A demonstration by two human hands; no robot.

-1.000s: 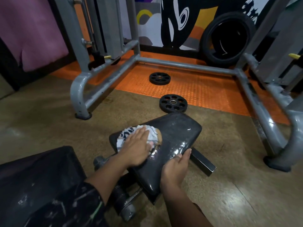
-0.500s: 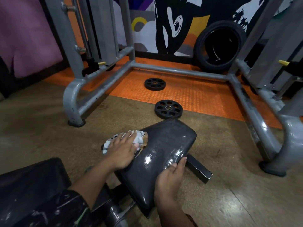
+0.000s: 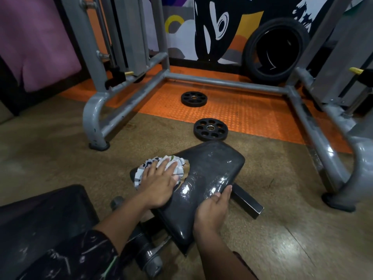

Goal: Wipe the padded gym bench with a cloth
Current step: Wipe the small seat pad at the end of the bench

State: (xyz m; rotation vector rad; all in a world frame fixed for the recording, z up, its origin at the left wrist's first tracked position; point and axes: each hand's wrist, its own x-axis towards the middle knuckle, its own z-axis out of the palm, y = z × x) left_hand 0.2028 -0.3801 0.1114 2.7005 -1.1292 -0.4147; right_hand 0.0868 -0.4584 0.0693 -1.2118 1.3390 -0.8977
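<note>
Bench pad (image 3: 210, 170): black, glossy, tilted low over the brown floor (image 3: 50, 150); torn patch beside the cloth
Cloth (image 3: 161, 168): crumpled white patterned, on the pad's left edge
Left hand (image 3: 159, 186): flat grip, fingers spread, pressing the cloth
Right hand (image 3: 214, 209): fingers curled over the pad's right edge, holding it
Beyond: two weight plates (image 3: 211, 129); grey frame (image 3: 222, 82)

I see the black padded bench pad (image 3: 210, 174) carrying a crumpled patterned cloth (image 3: 161, 168) on its left edge. The floor (image 3: 60, 142) under it bears two black weight plates (image 3: 211, 129), lying flat and apart.
</note>
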